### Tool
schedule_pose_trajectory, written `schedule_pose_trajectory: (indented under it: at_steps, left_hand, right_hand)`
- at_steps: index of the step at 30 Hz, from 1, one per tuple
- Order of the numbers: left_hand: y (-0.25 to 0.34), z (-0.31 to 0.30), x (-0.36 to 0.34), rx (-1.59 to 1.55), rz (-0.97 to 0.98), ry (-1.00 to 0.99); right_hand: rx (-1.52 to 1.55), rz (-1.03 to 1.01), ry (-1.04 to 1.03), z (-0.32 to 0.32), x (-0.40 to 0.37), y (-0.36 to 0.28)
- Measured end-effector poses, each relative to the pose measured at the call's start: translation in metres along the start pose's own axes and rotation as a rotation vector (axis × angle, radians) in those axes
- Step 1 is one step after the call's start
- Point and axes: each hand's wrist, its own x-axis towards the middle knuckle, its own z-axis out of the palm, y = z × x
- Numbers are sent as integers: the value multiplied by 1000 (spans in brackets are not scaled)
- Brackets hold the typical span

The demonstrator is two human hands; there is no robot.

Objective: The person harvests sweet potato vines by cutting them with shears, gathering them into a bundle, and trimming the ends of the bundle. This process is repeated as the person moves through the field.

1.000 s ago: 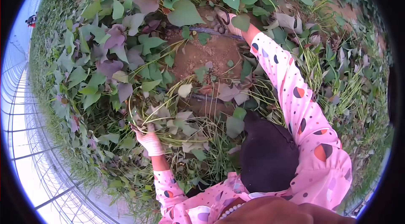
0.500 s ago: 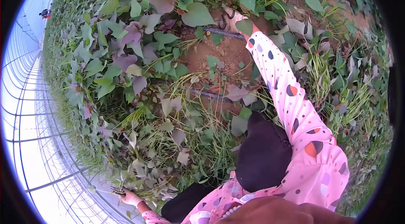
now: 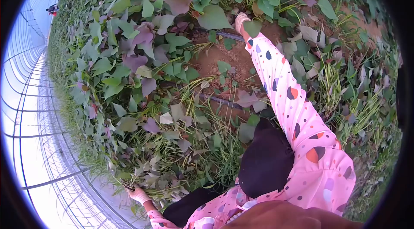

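Note:
My right hand (image 3: 242, 22), at the end of an outstretched pink sleeve, reaches among leafy sweet potato vines (image 3: 213, 17) at the top. It is closed; a leaf covers part of the wrist. Half a second ago dark scissor-like handle loops showed at its fingers; now they are hidden by the hand and foliage. At the lower left, my left hand (image 3: 139, 194) is closed around a bunch of cut vine stems (image 3: 127, 186). Their leaves blend into the plants beside them.
A dark drip hose (image 3: 230, 36) crosses bare soil (image 3: 224, 59) by my right hand, with another hose (image 3: 220, 99) nearer. My dark-clad knee (image 3: 267, 160) is close below. Greenhouse framing (image 3: 39, 136) runs along the left. A distant person (image 3: 52, 10) is at upper left.
My right hand has turned and pushed slightly farther into the foliage, and the dark loops have gone from sight. My left hand with the stems has moved slightly up and right.

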Motion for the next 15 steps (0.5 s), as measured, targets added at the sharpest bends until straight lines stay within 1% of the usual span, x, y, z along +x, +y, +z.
schedule_pose_trajectory:
  at_steps: [1,2,4,7,10,12,15]
  left_hand:
    - [0,-2,2,-2,-83,-52]
    - [2,-3,2,-1,-80,-56]
    - [17,-5,-3,103,-81,-38]
    - [30,-8,-6,85,-111,-56]
    - [14,-6,-4,65,-59,-30]
    - [38,-11,-12,61,-66,-39]
    - [64,-14,-19,45,-109,-55]
  right_hand:
    - [7,11,4,1,-3,3]
    - [4,33,7,1,-6,7]
    - [-13,95,0,-2,-16,16]
    - [-42,191,-12,-4,-32,29]
    - [-62,247,-32,-7,-38,31]
    - [-52,247,-31,-7,-38,32]
    - [-11,170,3,-3,-32,33]
